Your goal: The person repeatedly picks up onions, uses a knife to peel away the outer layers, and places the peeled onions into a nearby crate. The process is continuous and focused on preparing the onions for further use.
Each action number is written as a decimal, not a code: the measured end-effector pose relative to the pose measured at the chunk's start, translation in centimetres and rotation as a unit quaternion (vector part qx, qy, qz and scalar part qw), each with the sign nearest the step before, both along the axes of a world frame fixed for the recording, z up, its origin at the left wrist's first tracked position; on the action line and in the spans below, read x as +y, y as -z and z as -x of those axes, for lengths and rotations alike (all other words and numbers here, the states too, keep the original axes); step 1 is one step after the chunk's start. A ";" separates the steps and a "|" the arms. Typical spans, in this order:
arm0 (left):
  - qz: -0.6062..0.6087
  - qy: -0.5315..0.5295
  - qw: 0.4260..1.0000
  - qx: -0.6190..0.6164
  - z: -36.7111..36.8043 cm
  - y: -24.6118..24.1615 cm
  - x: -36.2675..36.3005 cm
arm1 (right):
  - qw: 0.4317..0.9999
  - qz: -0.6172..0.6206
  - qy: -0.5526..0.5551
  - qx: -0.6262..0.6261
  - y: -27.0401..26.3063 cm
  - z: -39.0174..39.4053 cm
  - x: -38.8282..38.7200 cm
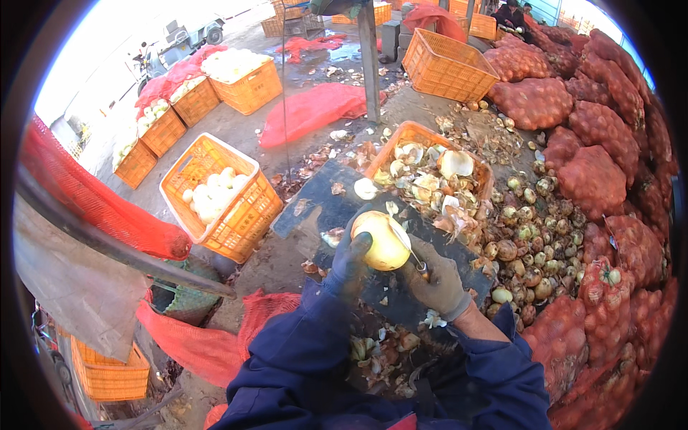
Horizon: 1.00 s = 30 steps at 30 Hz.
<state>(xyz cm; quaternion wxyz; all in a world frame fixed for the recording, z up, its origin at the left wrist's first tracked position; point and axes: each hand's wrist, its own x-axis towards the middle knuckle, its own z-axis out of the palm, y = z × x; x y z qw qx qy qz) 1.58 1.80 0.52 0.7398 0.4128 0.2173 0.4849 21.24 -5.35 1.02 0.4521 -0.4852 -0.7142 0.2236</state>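
Note:
My left hand (349, 258), in a dark glove, holds a large pale yellow onion (379, 242) above a dark board (333, 188). In a grey-brown glove, my right hand (439, 279) grips the handle of a small knife (422, 264); its blade lies against the onion's right side. Beyond the board stands an orange plastic crate (407, 130) heaped with onion skins and cut pieces. A white-rimmed orange crate (250, 215) to the left contains peeled white onions (215, 193). Loose unpeeled onions (537, 242) are piled at the right.
Red mesh sacks of onions (594, 177) are stacked along the right. A metal post (370, 64) rises beyond the board. A curved dark bar (123, 242) crosses the left side near a hanging red net (102, 188). Two people (510, 16) are at the far back.

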 end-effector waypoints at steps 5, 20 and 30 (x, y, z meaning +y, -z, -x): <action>0.035 0.045 0.998 -0.001 0.5 -0.3 -1.1 | 0.993 -0.017 0.004 -0.117 -1.8 -1.0 0.6; 0.041 -0.014 0.999 0.026 0.0 1.8 -0.3 | 0.987 -0.058 -0.011 -0.146 -0.2 -1.2 1.4; -0.178 -0.111 0.957 0.199 0.1 1.7 -0.7 | 0.990 0.017 -0.003 -0.142 1.1 -1.2 1.8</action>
